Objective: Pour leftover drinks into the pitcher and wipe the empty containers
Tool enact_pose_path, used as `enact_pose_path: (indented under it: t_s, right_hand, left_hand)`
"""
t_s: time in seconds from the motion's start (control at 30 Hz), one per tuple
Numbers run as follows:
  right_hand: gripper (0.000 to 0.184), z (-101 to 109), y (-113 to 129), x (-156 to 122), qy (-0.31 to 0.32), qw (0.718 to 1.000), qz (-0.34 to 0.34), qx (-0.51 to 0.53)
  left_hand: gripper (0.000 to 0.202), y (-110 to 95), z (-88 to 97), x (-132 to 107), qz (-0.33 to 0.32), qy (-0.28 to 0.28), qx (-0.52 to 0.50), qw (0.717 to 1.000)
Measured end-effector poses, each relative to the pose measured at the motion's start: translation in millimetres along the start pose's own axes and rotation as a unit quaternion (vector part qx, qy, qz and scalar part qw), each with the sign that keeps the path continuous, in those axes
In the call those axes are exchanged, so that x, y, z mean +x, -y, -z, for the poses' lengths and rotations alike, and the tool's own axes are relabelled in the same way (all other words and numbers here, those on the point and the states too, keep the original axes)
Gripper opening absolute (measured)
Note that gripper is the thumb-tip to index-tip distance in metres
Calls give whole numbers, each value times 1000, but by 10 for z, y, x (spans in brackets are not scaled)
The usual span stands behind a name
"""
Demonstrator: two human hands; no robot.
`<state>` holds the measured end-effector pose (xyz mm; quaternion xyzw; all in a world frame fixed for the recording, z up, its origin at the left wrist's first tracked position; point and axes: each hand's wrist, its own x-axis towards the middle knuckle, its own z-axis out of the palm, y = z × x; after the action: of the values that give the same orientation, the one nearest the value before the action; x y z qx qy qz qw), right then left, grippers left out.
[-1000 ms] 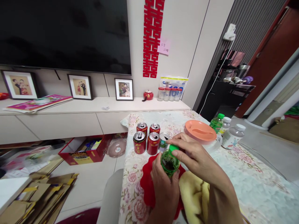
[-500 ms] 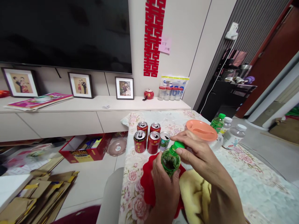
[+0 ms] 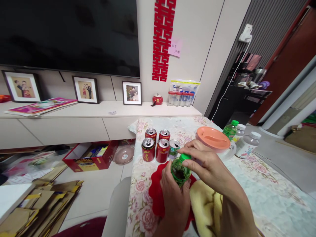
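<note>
I hold the green bottle (image 3: pixel 180 171) near upright just in front of the red cans (image 3: pixel 162 150) on the worktop (image 3: pixel 259 184). My left hand (image 3: pixel 175 194) wraps its body from below, and my right hand (image 3: pixel 207 168) pinches the green cap (image 3: pixel 185 157) on top.

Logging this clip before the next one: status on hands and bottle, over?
Left hand wrapped round green bottle. Right hand pinching green cap at its neck. Red cans stand just beyond, untouched.
</note>
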<state>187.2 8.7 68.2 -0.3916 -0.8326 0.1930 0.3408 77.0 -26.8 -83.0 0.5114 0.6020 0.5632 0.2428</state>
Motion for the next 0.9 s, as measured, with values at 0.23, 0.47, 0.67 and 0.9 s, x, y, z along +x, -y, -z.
enact_pose_path:
  t_s: [0.23, 0.47, 0.67, 0.9]
  right_hand:
    - [18, -56, -15, 13, -32, 998, -25, -49]
    - [38, 82, -2, -60, 12, 1000, -1, -3]
    - [36, 18, -12, -3, 3, 1000, -5, -14]
    - [54, 91, -29, -68, -8, 1000, -27, -5]
  left_hand:
    - [58, -40, 18, 6, 8, -1, -5, 1000]
    - [62, -16, 12, -1, 0, 0, -1, 1000]
    - [60, -26, 10, 1, 3, -4, -2, 1000]
    - [59, -19, 6, -2, -2, -7, 3, 1000]
